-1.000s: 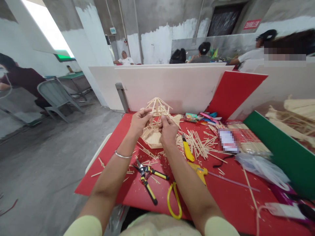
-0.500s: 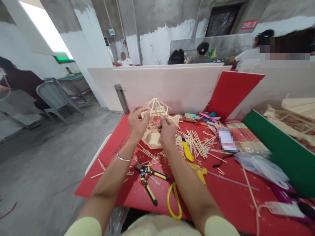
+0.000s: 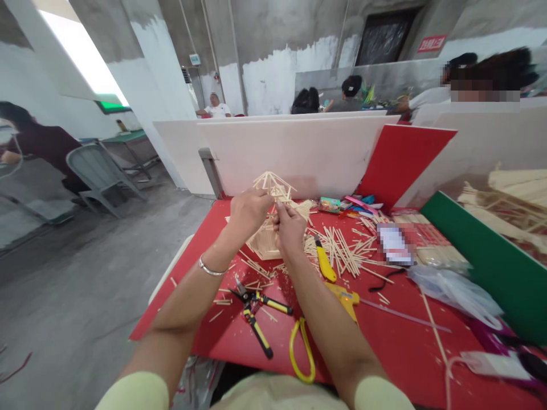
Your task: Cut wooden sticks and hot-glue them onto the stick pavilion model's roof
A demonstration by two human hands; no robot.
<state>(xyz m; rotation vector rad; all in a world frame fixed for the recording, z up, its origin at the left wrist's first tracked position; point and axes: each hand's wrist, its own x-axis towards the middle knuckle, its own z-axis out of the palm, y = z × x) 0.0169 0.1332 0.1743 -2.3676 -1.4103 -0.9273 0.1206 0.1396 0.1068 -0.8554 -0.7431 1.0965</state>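
A small house-like model of thin wooden sticks (image 3: 262, 242) stands on the red tabletop, with a slatted base and an open, peaked frame on top. My left hand (image 3: 251, 213) is closed in front of the frame's left side, its fingertips bent over near my right thumb. Whatever those fingers pinch is too small to make out. On the right side, my right hand (image 3: 291, 226) has thumb and fingers pressed together on the model's stick frame. Both hands cover the middle of the model.
Loose sticks (image 3: 342, 250) lie right of the model. Nearer me are pruning shears (image 3: 256, 313), a yellow utility knife (image 3: 325, 263), a yellow glue gun (image 3: 345, 299) and a yellow loop handle (image 3: 301, 353). White boards (image 3: 290, 148) stand behind; a green panel (image 3: 482, 262) borders the right.
My left hand has turned over and moved right, its fingers now bent towards my right hand. My right hand has stayed nearly in place.
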